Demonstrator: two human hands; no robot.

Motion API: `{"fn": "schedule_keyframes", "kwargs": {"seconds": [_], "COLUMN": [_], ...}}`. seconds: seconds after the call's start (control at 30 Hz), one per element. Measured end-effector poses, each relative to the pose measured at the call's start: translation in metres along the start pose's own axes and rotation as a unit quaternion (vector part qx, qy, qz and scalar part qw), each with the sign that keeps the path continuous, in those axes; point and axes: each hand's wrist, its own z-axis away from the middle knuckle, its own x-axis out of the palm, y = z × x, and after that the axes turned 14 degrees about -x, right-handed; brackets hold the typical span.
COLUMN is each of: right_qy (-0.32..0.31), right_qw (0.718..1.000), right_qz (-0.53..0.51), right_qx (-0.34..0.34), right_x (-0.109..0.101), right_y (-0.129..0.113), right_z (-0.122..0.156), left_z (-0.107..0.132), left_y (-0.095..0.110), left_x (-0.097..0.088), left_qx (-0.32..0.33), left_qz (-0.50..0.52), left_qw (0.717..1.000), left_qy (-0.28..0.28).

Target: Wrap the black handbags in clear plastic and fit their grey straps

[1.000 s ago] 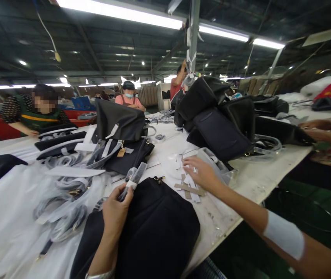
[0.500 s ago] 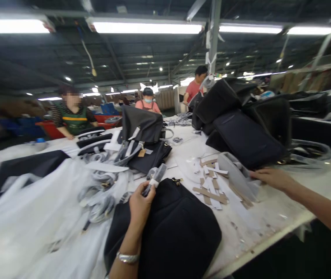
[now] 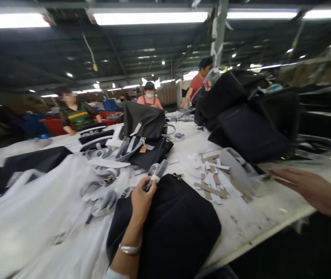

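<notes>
A black bag lies flat on the table before me, a small gold-coloured fitting at its top edge. Over its upper left part, my left hand is closed around a coiled strap in greyish wrapping with a white band. My right hand is off to the right, fingers stretched out, above the table near a clear plastic bag. It holds nothing that I can see. Left of the plastic bag lie loose white and brown strips.
A heap of black bags rises at the back right. More wrapped straps lie on white sheeting to my left, with another black bag behind. Several co-workers stand across the table, whose front edge runs at the lower right.
My right hand has drawn back to the right, away from the plastic bag, and its fingers have straightened. My left hand keeps hold of the strap. The view has shifted slightly.
</notes>
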Motion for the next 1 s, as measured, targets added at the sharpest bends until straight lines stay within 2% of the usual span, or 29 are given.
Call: {"fn": "schedule_keyframes", "kwargs": {"seconds": [0.17,0.23,0.33,0.43,0.5,0.57,0.63,0.7,0.77,0.9,1.0], "right_qy": [0.021,0.023,0.049,0.076,0.087,0.086,0.059,0.01,-0.049,-0.182,-0.27], "right_qw": [0.993,0.988,0.983,0.981,0.981,0.986,0.995,0.999,0.998,0.974,0.943], "right_qz": [-0.007,-0.021,-0.025,-0.012,-0.004,0.004,0.022,0.035,0.017,-0.088,-0.155], "right_qx": [0.117,0.151,0.173,0.178,0.174,0.144,0.081,0.007,-0.043,-0.104,-0.12], "right_x": [-0.01,-0.009,-0.004,0.003,0.005,0.009,0.019,0.04,0.072,0.158,0.224], "right_y": [-0.011,-0.006,0.014,0.038,0.044,0.038,0.02,-0.007,-0.038,-0.098,-0.128], "right_z": [0.011,0.02,0.034,0.048,0.057,0.065,0.072,0.074,0.072,0.063,0.059], "left_z": [-0.009,-0.009,-0.008,-0.008,-0.009,-0.01,-0.009,-0.007,-0.004,0.0,0.0], "left_y": [-0.006,-0.007,-0.008,-0.008,-0.009,-0.009,-0.008,-0.007,-0.004,-0.001,-0.001], "left_x": [0.001,0.001,0.0,0.0,0.0,0.0,0.001,0.001,0.001,0.002,0.002], "left_qx": [-0.027,-0.038,-0.041,-0.031,-0.027,-0.022,-0.011,0.002,0.011,0.028,0.039], "left_qz": [-0.048,-0.064,-0.066,-0.056,-0.052,-0.048,-0.043,-0.034,-0.014,0.022,0.023], "left_qw": [0.998,0.997,0.997,0.998,0.998,0.998,0.999,0.999,1.0,0.999,0.999], "left_qy": [0.009,0.014,0.02,0.024,0.024,0.022,0.021,0.021,0.015,0.006,0.016]}}
